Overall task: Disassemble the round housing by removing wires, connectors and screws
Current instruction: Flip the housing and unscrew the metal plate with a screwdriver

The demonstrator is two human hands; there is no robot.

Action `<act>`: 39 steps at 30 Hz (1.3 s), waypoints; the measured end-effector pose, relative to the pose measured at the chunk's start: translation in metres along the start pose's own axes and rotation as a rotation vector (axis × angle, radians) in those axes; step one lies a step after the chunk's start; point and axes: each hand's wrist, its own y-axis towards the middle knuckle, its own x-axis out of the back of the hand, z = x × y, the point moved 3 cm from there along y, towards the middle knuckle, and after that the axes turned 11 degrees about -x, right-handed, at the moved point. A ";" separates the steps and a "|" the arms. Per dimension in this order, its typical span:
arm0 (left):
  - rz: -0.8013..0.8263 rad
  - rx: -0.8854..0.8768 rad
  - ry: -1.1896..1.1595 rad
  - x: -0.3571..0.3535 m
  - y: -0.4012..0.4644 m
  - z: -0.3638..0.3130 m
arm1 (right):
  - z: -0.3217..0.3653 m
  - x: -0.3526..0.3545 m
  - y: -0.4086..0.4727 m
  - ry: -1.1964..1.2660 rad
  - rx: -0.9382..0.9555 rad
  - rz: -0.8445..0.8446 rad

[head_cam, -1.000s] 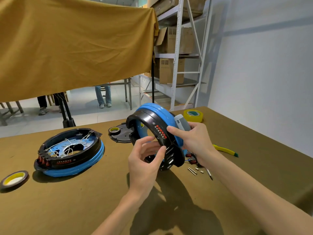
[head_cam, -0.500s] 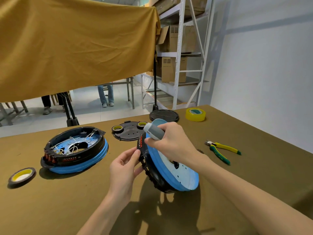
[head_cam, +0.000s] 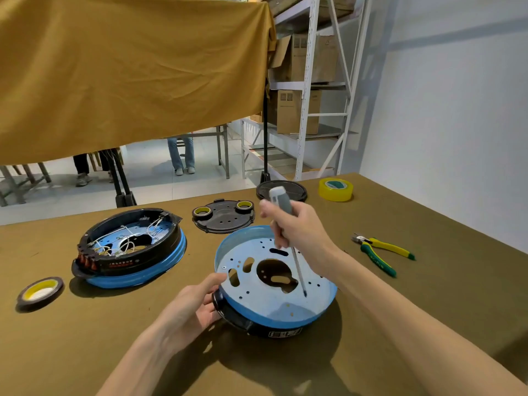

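A round housing [head_cam: 265, 298], black ring underneath and blue perforated plate facing up, lies flat on the table in front of me. My left hand [head_cam: 197, 304] grips its left rim, thumb on the blue edge. My right hand [head_cam: 297, 232] holds a grey-handled screwdriver [head_cam: 281, 204] upright, its tip resting on the blue plate at the right. A second round housing [head_cam: 128, 250], open side up with white wires and red connectors showing, sits to the left.
A black cover plate [head_cam: 224, 218] carrying two small tape rolls and a black round lid [head_cam: 281, 191] lie behind. Yellow tape [head_cam: 335, 190] sits at back right, yellow-green pliers [head_cam: 380, 254] at right, a dark tape roll [head_cam: 40, 291] at left. Shelving stands beyond the table.
The housing went from held upright on edge to lying flat, blue plate up. My right hand moved off its top rim and now points the screwdriver down onto the plate.
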 end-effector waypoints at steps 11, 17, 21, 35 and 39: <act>0.110 0.112 0.189 0.010 0.009 0.015 | 0.002 -0.039 0.021 0.475 -0.097 0.138; 0.152 0.106 0.302 0.022 0.012 0.021 | 0.002 -0.062 0.025 0.504 -0.118 0.217; 0.166 0.107 0.332 0.024 0.017 0.025 | -0.002 -0.067 0.019 0.532 -0.117 0.243; 0.174 0.116 0.330 0.025 0.023 0.030 | 0.001 -0.070 0.008 0.475 -0.076 0.188; 0.164 0.118 0.331 0.026 0.024 0.032 | 0.002 -0.069 0.005 0.481 -0.063 0.161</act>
